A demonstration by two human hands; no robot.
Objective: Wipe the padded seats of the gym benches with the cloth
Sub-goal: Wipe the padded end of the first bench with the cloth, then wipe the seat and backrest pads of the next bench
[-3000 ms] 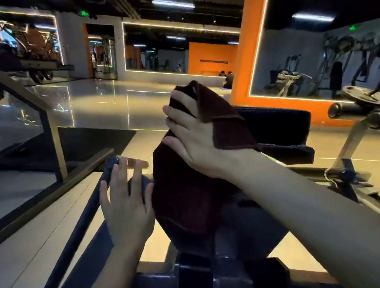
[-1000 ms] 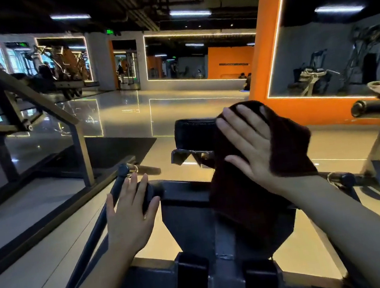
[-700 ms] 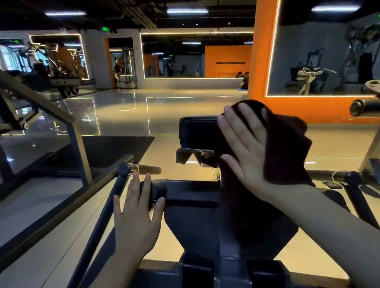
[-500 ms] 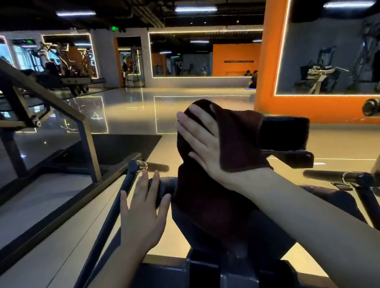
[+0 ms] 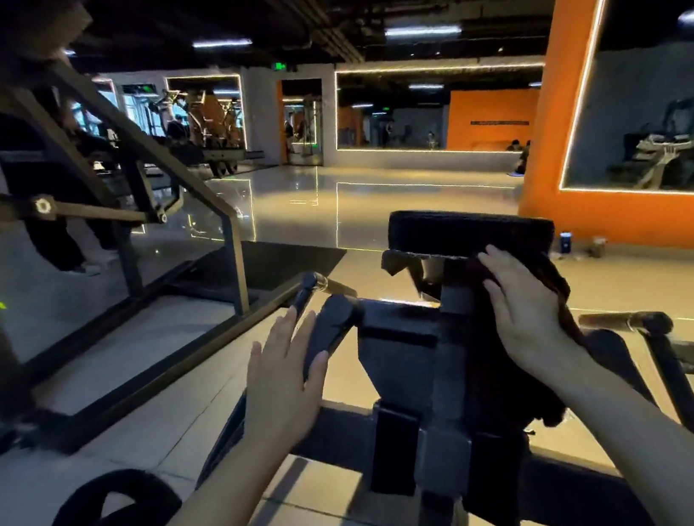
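Observation:
A black padded rest point(image 5: 465, 226) tops the dark steel gym machine point(image 5: 397, 345) in front of me. A dark maroon cloth point(image 5: 554, 278) hangs down the machine's right side, below the pad. My right hand point(image 5: 521, 309) lies flat on the cloth with straight fingers, pressing it against the frame. My left hand point(image 5: 283, 374) is flat too, fingers spread, resting beside a black handle grip point(image 5: 330, 327) on the machine's left. The cloth's lower end drapes toward the base.
An angled steel frame point(image 5: 172, 176) of another machine stands at the left on a black mat point(image 5: 273, 259). An orange mirror wall point(image 5: 555, 108) rises at the right. A metal bar point(image 5: 625, 319) juts out at right. A black weight plate point(image 5: 105, 519) lies lower left.
My right hand slid the cloth off the top pad, to the right and down onto the frame side. The pad is now uncovered. The view dropped lower; my left hand stayed by the grip.

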